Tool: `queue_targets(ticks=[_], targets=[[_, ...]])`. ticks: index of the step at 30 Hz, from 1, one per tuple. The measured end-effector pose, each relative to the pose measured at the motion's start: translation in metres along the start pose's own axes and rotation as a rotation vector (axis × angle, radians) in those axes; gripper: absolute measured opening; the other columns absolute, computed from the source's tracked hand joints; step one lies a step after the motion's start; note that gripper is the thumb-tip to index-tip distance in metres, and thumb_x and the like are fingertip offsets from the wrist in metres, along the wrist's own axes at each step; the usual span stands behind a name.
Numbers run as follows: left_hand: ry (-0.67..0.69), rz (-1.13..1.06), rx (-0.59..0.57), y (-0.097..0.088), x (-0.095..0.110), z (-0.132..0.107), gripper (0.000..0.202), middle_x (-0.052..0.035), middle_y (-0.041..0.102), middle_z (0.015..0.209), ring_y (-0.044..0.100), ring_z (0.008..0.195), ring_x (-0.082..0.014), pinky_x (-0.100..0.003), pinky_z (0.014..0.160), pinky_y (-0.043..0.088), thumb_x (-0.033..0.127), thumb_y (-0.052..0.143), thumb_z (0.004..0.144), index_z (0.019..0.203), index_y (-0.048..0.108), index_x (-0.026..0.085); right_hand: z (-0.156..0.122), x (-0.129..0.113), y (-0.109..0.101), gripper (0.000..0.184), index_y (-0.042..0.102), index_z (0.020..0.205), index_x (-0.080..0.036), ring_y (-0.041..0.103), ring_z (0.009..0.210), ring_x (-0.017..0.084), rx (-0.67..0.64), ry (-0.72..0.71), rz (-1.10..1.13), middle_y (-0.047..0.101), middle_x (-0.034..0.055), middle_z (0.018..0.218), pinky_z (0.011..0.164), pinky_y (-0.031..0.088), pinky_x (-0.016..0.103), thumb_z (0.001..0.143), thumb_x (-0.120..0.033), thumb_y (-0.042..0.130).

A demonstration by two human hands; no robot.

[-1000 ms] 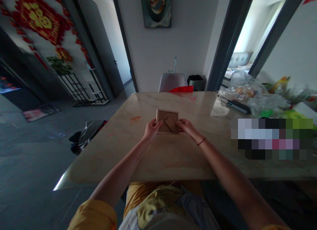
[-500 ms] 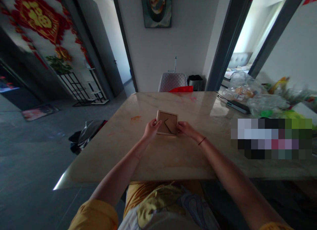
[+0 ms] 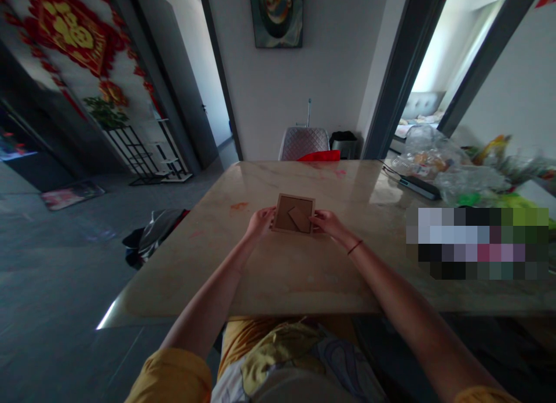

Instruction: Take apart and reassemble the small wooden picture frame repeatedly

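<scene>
Two bare hands meet at a small square wooden tray [image 3: 294, 213] that lies flat on a pale marble table [image 3: 278, 275], straight out in front of the person. Starting from the left: the left hand [image 3: 259, 222] sits just beside the tray's left edge, its fingers curled loosely and their tips touching the frame near its lower left corner; it looks like a light steadying hold rather than a firm clench. The tray lies between the two hands, equally near to each, and being square it has no long axis; its edges run nearly parallel to the table's near edge, turned only slightly. Inside the frame, flat wooden pieces fill the recess, with a darker seam running diagonally across the middle. The right hand [image 3: 326, 222] rests against the tray's right edge, thumb and fingertips touching the frame's side, fingers partly bent and not closed around anything else; a thin cord bracelet [image 3: 354, 248] circles that wrist. Well beyond the right hand, farther right on the table, lies a heap of clear plastic bags [image 3: 452, 171].
</scene>
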State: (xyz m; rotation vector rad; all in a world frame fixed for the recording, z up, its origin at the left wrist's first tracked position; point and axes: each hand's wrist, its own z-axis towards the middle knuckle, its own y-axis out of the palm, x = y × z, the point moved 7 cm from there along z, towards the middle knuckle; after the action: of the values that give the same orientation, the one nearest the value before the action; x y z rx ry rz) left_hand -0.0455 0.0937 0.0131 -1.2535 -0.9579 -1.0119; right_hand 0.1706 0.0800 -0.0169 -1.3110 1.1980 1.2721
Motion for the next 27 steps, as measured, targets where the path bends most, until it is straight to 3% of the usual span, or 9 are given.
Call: queue_targets(ticks=[2, 6, 9, 13, 18, 22, 24, 27], targets=[[-0.022, 0.045, -0.016, -0.001, -0.001, -0.001, 0.032, -0.0033, 0.066, 0.068, 0.059, 0.059, -0.0149, -0.023, 0.055, 0.042, 0.035, 0.055, 0.076, 0.095, 0.071, 0.016, 0.0, 0.0, -0.002, 0.013, 0.061, 0.087, -0.014, 0.06, 0.06, 0.01, 0.019, -0.011, -0.009, 0.066, 0.005, 0.079, 0.05, 0.053, 0.02, 0.077, -0.021, 0.067], [0.1, 0.267, 0.045, -0.005, 0.01, -0.007, 0.026, -0.0036, 0.067, 0.07, 0.06, 0.066, -0.0177, -0.023, 0.058, 0.04, 0.03, 0.062, 0.07, 0.089, 0.073, 0.017, -0.002, -0.002, -0.001, 0.021, 0.06, 0.093, -0.014, 0.062, 0.064, 0.012, 0.036, -0.03, 0.009, 0.067, 0.0062, 0.085, 0.055, 0.055, 0.023, 0.076, -0.022, 0.068], [0.19, 0.396, 0.079, -0.004, 0.02, -0.013, 0.02, -0.0044, 0.066, 0.071, 0.059, 0.068, -0.0173, -0.023, 0.06, 0.036, 0.027, 0.056, 0.074, 0.081, 0.072, 0.017, -0.002, -0.003, 0.0, 0.03, 0.06, 0.1, -0.015, 0.064, 0.069, 0.013, 0.035, -0.041, 0.017, 0.068, 0.0064, 0.088, 0.057, 0.056, 0.024, 0.074, -0.024, 0.07], [0.26, 0.526, 0.056, 0.001, 0.029, -0.021, 0.022, 0.0006, 0.05, 0.052, 0.046, 0.053, -0.0121, -0.022, 0.053, 0.028, 0.025, 0.047, 0.077, 0.064, 0.063, 0.017, -0.003, -0.004, 0.003, 0.031, 0.06, 0.102, -0.015, 0.064, 0.068, 0.013, 0.012, -0.035, 0.019, 0.068, 0.0068, 0.089, 0.057, 0.057, 0.024, 0.074, -0.025, 0.07], [0.26, 0.51, 0.055, 0.0, 0.028, -0.023, 0.023, 0.0041, 0.038, 0.046, 0.036, 0.047, -0.0102, -0.022, 0.051, 0.023, 0.024, 0.047, 0.078, 0.059, 0.058, 0.017, -0.006, -0.008, 0.006, 0.026, 0.061, 0.096, -0.016, 0.064, 0.073, 0.014, -0.012, -0.051, 0.023, 0.068, 0.0069, 0.093, 0.055, 0.056, 0.022, 0.073, -0.024, 0.07], [0.252, 0.501, 0.044, 0.001, 0.022, -0.017, 0.022, -0.0001, 0.053, 0.055, 0.048, 0.055, -0.0125, -0.022, 0.056, 0.031, 0.025, 0.047, 0.081, 0.069, 0.065, 0.017, -0.006, -0.008, 0.004, 0.025, 0.062, 0.095, -0.016, 0.065, 0.074, 0.015, -0.006, -0.053, 0.034, 0.068, 0.0068, 0.095, 0.056, 0.056, 0.024, 0.072, -0.023, 0.07], [0.198, 0.403, 0.052, 0.0, 0.017, -0.011, 0.02, -0.0036, 0.064, 0.07, 0.056, 0.065, -0.0148, -0.023, 0.06, 0.036, 0.027, 0.053, 0.079, 0.084, 0.069, 0.017, -0.005, -0.007, 0.001, 0.025, 0.062, 0.095, -0.016, 0.065, 0.072, 0.015, 0.013, -0.039, 0.053, 0.069, 0.0069, 0.093, 0.056, 0.056, 0.024, 0.073, -0.023, 0.069], [0.07, 0.176, 0.079, -0.003, 0.008, -0.006, 0.031, -0.0059, 0.068, 0.084, 0.061, 0.074, -0.0174, -0.023, 0.063, 0.042, 0.035, 0.061, 0.075, 0.099, 0.068, 0.017, -0.006, -0.007, -0.001, 0.019, 0.063, 0.093, -0.015, 0.064, 0.067, 0.012, 0.016, -0.024, 0.072, 0.069, 0.0067, 0.089, 0.055, 0.055, 0.022, 0.076, -0.023, 0.066]])
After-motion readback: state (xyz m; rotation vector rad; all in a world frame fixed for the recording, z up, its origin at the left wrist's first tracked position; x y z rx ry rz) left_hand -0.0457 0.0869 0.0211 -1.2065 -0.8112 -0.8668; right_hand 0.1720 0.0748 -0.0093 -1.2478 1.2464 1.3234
